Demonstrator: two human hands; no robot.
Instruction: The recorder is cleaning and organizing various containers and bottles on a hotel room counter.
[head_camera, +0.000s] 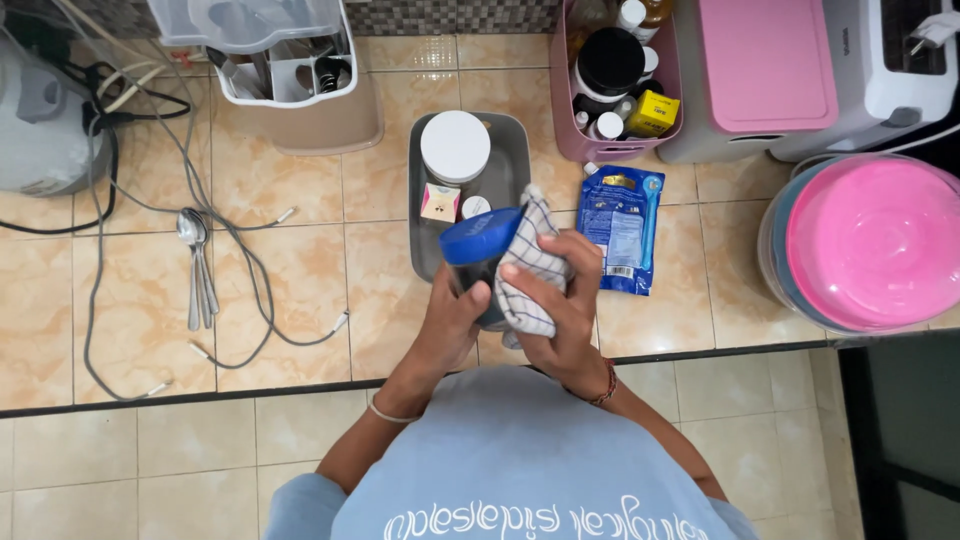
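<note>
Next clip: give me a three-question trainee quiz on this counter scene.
1. True or false: the left hand holds the blue-lidded jar.
2. What does the right hand press on the jar? A sponge; B checked cloth; C spoon.
3. What lies on the counter left of the grey tray?

Key: 1 true; 2 B; 3 spoons and cables.

Tiled kitchen counter under even light

Glossy beige tiled counter (300, 190) with dark front edge; small grey mosaic wall tiles (450, 15) behind; pale tiled floor (200, 450) below.
</note>
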